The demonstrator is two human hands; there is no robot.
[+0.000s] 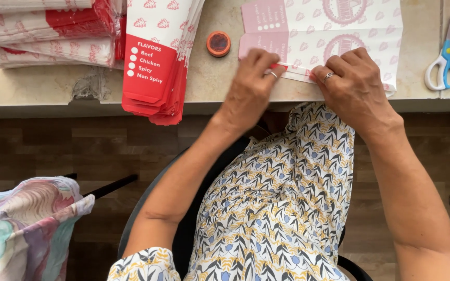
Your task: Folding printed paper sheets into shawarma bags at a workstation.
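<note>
**Both hands press a paper sheet at the table's near edge**

A flat white paper sheet (339,26) with pink printed marks lies on the table (209,83), its near edge reaching the table's near edge. The left hand (251,86) rests on the sheet's near left part, fingers (266,60) curled and pinched down on a folded strip along that edge. The right hand (352,83) sits just beside it to the right, fingers (339,60) bent and pressing on the same edge; whether they grip the paper or only hold it flat cannot be told. Each hand wears a ring.

A small round orange lid (218,43) lies on the table just left of the sheet. Further left, a stack of folded red and white paper boxes (154,67) overhangs the near edge, and wrapped bundles (42,31) of the same kind lie at the far left. Blue-handled scissors (445,60) lie to the right of the sheet. A patterned cloth (22,224) shows at the near left, below the table.
</note>
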